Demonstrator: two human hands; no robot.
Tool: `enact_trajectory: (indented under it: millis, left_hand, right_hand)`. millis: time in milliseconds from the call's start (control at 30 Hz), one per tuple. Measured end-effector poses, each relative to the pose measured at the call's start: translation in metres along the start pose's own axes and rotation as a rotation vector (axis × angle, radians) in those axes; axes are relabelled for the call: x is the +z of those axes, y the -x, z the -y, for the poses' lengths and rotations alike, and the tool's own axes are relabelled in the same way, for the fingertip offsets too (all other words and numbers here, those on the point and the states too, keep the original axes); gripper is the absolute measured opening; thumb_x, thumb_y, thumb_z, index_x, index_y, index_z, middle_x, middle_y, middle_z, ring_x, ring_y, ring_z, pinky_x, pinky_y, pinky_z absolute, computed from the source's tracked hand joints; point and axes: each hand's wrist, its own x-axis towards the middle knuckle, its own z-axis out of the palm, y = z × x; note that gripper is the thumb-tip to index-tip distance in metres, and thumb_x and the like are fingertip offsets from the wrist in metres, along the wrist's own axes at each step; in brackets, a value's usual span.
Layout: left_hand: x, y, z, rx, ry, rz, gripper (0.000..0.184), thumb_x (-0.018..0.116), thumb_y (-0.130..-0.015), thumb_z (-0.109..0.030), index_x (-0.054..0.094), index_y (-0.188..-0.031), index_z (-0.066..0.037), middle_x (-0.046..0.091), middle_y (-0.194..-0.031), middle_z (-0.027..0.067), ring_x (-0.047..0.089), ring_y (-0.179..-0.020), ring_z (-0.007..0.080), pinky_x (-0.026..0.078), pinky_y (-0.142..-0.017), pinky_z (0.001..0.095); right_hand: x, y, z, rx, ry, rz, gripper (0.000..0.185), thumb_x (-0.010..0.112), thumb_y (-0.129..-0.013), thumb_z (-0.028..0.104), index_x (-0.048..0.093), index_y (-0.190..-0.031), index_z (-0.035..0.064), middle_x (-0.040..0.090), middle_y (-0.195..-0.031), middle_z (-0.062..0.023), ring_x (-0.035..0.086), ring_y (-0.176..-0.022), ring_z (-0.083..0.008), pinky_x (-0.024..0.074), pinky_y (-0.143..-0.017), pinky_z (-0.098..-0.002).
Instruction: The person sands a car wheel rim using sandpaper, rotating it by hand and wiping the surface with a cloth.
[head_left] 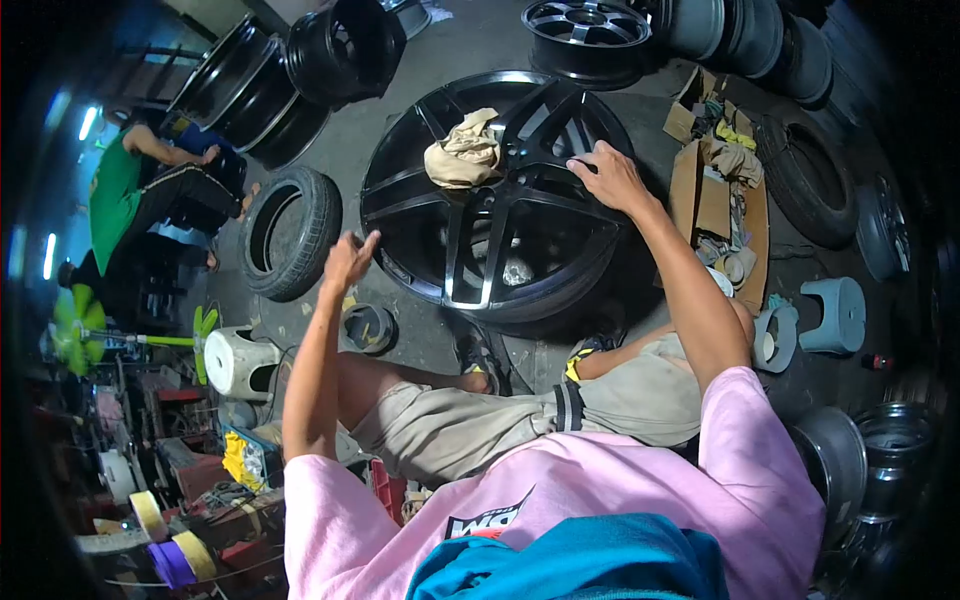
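Note:
A large black alloy wheel rim (pixel 482 285) lies face up in front of me, its spokes showing bright edges. On its upper left spokes rests a crumpled beige cloth (pixel 462 152). My left hand (pixel 350 260) is beside the rim's left edge, fingers partly bent and apart, with nothing visible in it. Over the right side of the rim hovers my right hand (pixel 612 180), its fingers bent and spread; I see nothing held there. Whether its fingertips touch the spoke, I cannot tell.
Tyres (pixel 290 235) and more rims (pixel 585 40) surround the work spot. To the right sits a cardboard box (pixel 690 190) of rags and tools, near a grey-blue stool (pixel 834 315). A white stool (pixel 240 360) and green fan (pixel 78 330) are left. Another person (pixel 120 190) sits far left.

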Motion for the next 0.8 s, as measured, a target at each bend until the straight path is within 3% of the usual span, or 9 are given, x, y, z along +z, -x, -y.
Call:
enact_trajectory:
  millis: [67, 100, 133, 200, 300, 433, 667, 733, 800]
  left_hand:
    - [0.012, 0.012, -0.015, -0.211, 0.374, 0.148, 0.082, 0.062, -0.096, -0.071, 0.07, -0.095, 0.01, 0.074, -0.093, 0.0326, 0.076, -0.097, 0.0448, 0.057, -0.086, 0.0534]
    - [0.071, -0.031, 0.046, -0.046, 0.377, -0.011, 0.082, 0.062, -0.097, -0.069, 0.069, -0.09, 0.012, 0.073, -0.085, 0.0326, 0.078, -0.085, 0.0416, 0.059, -0.079, 0.0501]
    - [0.051, -0.004, 0.004, -0.116, 0.35, -0.014, 0.084, 0.059, -0.098, -0.07, 0.069, -0.09, 0.014, 0.072, -0.079, 0.032, 0.077, -0.074, 0.0405, 0.06, -0.072, 0.0478]
    - [0.08, -0.016, 0.022, -0.108, 0.355, -0.165, 0.087, 0.055, -0.1, -0.07, 0.07, -0.092, 0.015, 0.071, -0.076, 0.0311, 0.077, -0.07, 0.0394, 0.061, -0.069, 0.0477]
    - [0.043, 0.033, -0.031, -0.23, 0.609, -0.065, 0.088, 0.052, -0.101, -0.069, 0.071, -0.096, 0.016, 0.073, -0.08, 0.0314, 0.077, -0.071, 0.042, 0.063, -0.069, 0.049]
    - [0.058, 0.028, -0.026, -0.294, 0.592, -0.127, 0.087, 0.049, -0.103, -0.066, 0.072, -0.096, 0.018, 0.073, -0.081, 0.0306, 0.076, -0.067, 0.0418, 0.063, -0.065, 0.0482]
    - [0.062, 0.001, -0.007, -0.249, 0.526, -0.182, 0.088, 0.05, -0.102, -0.068, 0.073, -0.089, 0.016, 0.072, -0.077, 0.0306, 0.076, -0.071, 0.0406, 0.059, -0.069, 0.0491]
    - [0.061, -0.024, 0.0, -0.129, 0.414, -0.232, 0.089, 0.052, -0.099, -0.071, 0.073, -0.086, 0.015, 0.072, -0.083, 0.0355, 0.076, -0.086, 0.0442, 0.055, -0.083, 0.0525]
    - [0.053, -0.046, -0.007, -0.084, 0.44, -0.209, 0.089, 0.052, -0.099, -0.072, 0.074, -0.087, 0.014, 0.071, -0.087, 0.0375, 0.075, -0.091, 0.0471, 0.053, -0.088, 0.0538]
  right_hand:
    - [0.008, -0.005, -0.005, 0.039, 0.039, 0.05, 0.042, 0.058, -0.105, 0.041, 0.079, -0.104, 0.0049, 0.069, -0.104, -0.0234, 0.068, -0.101, -0.0469, 0.0547, -0.091, -0.0532]
    - [0.009, -0.008, -0.005, 0.065, 0.077, 0.111, 0.046, 0.054, -0.107, 0.043, 0.079, -0.103, 0.0044, 0.071, -0.105, -0.0259, 0.068, -0.104, -0.0481, 0.0544, -0.092, -0.0542]
    - [0.009, -0.009, 0.0, 0.059, 0.083, 0.111, 0.046, 0.054, -0.107, 0.043, 0.079, -0.103, 0.0044, 0.071, -0.105, -0.0259, 0.068, -0.104, -0.0481, 0.0544, -0.092, -0.0542]
    - [0.009, -0.006, 0.015, 0.189, 0.101, 0.103, 0.052, 0.047, -0.11, 0.045, 0.078, -0.102, 0.003, 0.072, -0.108, -0.0289, 0.068, -0.106, -0.0495, 0.053, -0.095, -0.0569]
    - [0.011, -0.006, 0.019, 0.221, 0.101, 0.084, 0.057, 0.043, -0.11, 0.047, 0.075, -0.103, 0.0009, 0.072, -0.106, -0.0305, 0.068, -0.105, -0.0514, 0.0525, -0.093, -0.0594]
    - [0.014, -0.001, 0.014, 0.226, 0.084, 0.074, 0.061, 0.04, -0.111, 0.05, 0.074, -0.101, 0.0004, 0.071, -0.102, -0.032, 0.066, -0.104, -0.0536, 0.0519, -0.091, -0.0609]
    - [0.009, 0.041, 0.036, 0.308, 0.026, 0.073, 0.059, 0.042, -0.11, 0.046, 0.075, -0.097, -0.0014, 0.072, -0.096, -0.0305, 0.068, -0.103, -0.053, 0.053, -0.091, -0.0592]
    - [0.01, 0.055, 0.041, 0.309, -0.08, 0.046, 0.059, 0.041, -0.11, 0.045, 0.074, -0.096, -0.0022, 0.071, -0.096, -0.0315, 0.068, -0.102, -0.0529, 0.0523, -0.091, -0.059]
    - [0.023, 0.07, 0.036, 0.415, -0.12, 0.044, 0.057, 0.042, -0.11, 0.043, 0.073, -0.096, -0.0022, 0.07, -0.095, -0.0321, 0.067, -0.1, -0.0551, 0.0528, -0.089, -0.0578]
